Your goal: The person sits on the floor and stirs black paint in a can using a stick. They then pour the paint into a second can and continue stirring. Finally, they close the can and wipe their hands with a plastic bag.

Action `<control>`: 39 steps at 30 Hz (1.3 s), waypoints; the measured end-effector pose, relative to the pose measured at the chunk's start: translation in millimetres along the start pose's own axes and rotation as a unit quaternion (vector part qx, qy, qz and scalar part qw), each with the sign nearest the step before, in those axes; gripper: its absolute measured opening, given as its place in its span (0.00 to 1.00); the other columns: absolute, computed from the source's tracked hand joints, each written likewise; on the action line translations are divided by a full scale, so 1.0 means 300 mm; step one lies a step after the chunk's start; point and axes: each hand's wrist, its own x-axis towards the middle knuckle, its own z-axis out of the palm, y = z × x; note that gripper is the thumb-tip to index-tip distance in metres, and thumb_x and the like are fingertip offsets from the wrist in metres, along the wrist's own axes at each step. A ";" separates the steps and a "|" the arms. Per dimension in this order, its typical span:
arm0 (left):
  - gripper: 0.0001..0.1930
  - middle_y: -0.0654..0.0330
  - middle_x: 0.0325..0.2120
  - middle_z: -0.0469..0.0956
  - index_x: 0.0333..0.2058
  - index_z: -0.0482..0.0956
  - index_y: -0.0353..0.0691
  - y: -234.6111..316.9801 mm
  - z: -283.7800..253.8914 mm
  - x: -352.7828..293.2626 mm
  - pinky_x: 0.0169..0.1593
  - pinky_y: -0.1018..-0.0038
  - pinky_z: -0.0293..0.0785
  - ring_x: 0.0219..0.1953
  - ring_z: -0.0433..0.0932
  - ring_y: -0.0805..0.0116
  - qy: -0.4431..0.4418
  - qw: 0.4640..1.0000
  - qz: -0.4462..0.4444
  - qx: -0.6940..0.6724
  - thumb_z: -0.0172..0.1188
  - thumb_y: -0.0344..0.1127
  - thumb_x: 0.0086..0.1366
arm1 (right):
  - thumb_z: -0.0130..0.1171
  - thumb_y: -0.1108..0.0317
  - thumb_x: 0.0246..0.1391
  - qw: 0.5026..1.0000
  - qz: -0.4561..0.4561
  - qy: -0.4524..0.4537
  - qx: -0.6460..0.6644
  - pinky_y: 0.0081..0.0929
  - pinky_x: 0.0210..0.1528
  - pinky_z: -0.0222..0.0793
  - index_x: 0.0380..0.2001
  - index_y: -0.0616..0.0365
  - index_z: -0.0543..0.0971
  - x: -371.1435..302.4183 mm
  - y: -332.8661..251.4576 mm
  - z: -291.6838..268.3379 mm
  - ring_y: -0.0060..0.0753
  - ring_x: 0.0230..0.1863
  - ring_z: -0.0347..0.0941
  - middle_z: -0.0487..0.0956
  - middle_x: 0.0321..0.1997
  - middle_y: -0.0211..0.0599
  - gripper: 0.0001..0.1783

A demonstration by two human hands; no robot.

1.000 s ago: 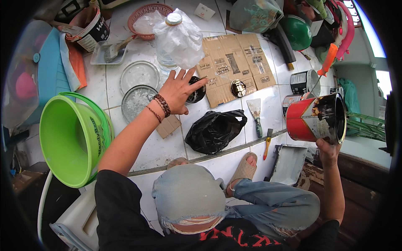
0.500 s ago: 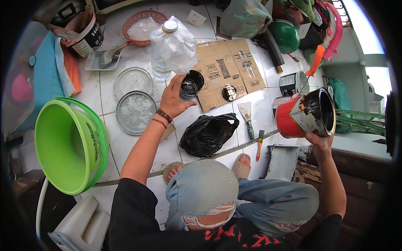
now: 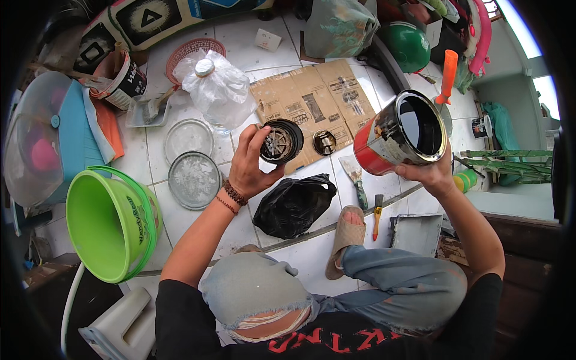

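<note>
My left hand [image 3: 251, 161] is closed around the side of a small black cup [image 3: 298, 135], its mouth turned up toward me with a ribbed, dark-smeared bottom inside. Over on the right, my right hand [image 3: 433, 173] supports a red and black paint can [image 3: 379, 143] from below. The can leans toward me, and glossy dark paint [image 3: 423, 129] fills its inside. Between the hands, a dark-stained round lid [image 3: 324, 142] lies on flattened cardboard [image 3: 294, 87]. Nearer to me sits a crumpled black plastic bag [image 3: 294, 207].
A putty knife [image 3: 354, 180], paintbrush [image 3: 377, 219] and grey paint tray [image 3: 418, 232] lie before my knees. Two round lids [image 3: 193, 180] and a plastic-draped clear bottle [image 3: 217, 96] stand left of the cardboard. A green bucket [image 3: 99, 225] is far left; an orange-handled tool [image 3: 448, 72] shows behind the can.
The paint can has moved left and inward, its mouth tipping more toward me so the paint shows. My left hand has turned the cup, exposing its inside. The view has shifted slightly.
</note>
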 end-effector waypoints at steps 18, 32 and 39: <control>0.48 0.44 0.59 0.70 0.65 0.61 0.38 -0.020 0.161 0.289 0.63 0.60 0.71 0.61 0.71 0.44 -0.051 0.990 -0.088 0.098 0.75 0.29 0.43 | 0.84 0.56 0.30 0.980 -0.190 -0.068 0.000 0.36 0.65 0.66 0.64 0.58 0.64 0.417 0.463 0.022 0.39 0.62 0.72 0.74 0.60 0.41 0.57; 0.46 0.45 0.61 0.70 0.63 0.64 0.39 -0.049 0.335 0.295 0.61 0.60 0.70 0.61 0.72 0.46 -0.033 0.989 -0.093 0.112 0.75 0.31 0.43 | 0.84 0.55 0.26 0.973 -0.188 -0.085 -0.101 0.39 0.64 0.67 0.64 0.59 0.64 0.538 0.489 0.008 0.45 0.61 0.72 0.74 0.59 0.44 0.60; 0.48 0.47 0.60 0.70 0.65 0.65 0.44 -0.066 0.340 0.288 0.60 0.58 0.70 0.58 0.72 0.47 -0.018 0.991 -0.082 0.108 0.74 0.29 0.41 | 0.84 0.54 0.25 0.968 -0.180 -0.087 -0.149 0.38 0.64 0.67 0.64 0.59 0.64 0.532 0.458 0.022 0.47 0.61 0.72 0.74 0.60 0.45 0.60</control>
